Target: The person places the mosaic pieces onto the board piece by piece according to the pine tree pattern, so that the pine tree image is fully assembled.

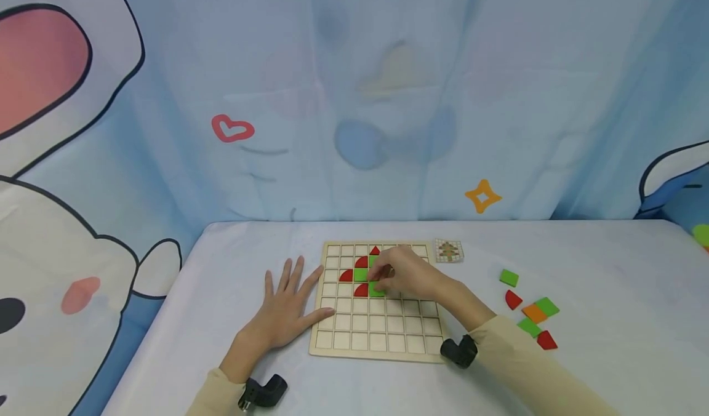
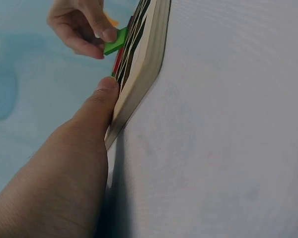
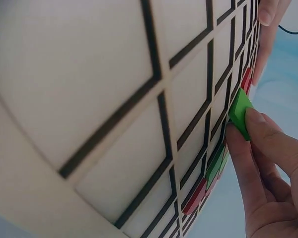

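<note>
The right hand reaches over a pale wooden board divided into a square grid, its grip clamped on a thin green square tile between thumb and fingertips. That tile is tilted over the grid, just beside a red quarter-round piece; whether an edge of it touches the board cannot be told. The left hand lies at the board's left side, its grip apart and holding nothing: the fingers are spread on the bench, which has a white cover, and the thumb touches the board's edge.

In the cells, red quarter-round pieces stand in the left part of the pattern, with seated green squares next to them and a small red triangle at the far end. Part of this group is hidden by the right hand. A small card printed with a tree-like figure lies just beside the board's far right corner. Well to the right of the board, loose green, red and orange tiles lie scattered, some touching. A light blue cartoon curtain hangs behind the bench
</note>
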A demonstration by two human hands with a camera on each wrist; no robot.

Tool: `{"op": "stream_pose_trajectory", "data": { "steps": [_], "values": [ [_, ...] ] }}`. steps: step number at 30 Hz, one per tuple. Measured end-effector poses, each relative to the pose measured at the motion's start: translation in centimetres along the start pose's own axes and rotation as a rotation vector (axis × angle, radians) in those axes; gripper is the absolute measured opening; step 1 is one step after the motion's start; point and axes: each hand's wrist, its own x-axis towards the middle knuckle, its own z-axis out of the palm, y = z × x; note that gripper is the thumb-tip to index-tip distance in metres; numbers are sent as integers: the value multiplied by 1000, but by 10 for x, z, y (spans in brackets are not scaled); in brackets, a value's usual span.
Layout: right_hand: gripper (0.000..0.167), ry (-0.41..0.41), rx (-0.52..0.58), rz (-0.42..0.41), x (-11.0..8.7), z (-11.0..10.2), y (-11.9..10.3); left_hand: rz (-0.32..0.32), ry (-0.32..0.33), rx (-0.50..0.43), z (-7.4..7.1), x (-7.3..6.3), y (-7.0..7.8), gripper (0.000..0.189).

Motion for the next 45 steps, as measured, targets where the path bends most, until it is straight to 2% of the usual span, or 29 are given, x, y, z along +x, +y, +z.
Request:
{"op": "stream_pose_trajectory", "data": {
  "steps": [15, 26, 35, 40, 45],
  "values": [
    [14, 38, -86, 74, 4, 7, -10, 2, -3, 14, -1, 0, 1, 88],
    [11, 32, -221, 65, 0, 13, -17, 3, -15, 10, -2, -1, 2, 88],
    [10, 69, -285, 29, -4, 16, -19, 6, -18, 18, -3, 0, 2, 88],
    [17, 60, -267, 33, -15, 15, -20, 7, -16, 11, -3, 0, 2, 88],
    [27, -2, -82, 77, -39, 2, -16, 24, 30, -6, 0, -2, 1, 88]
  ]
}}
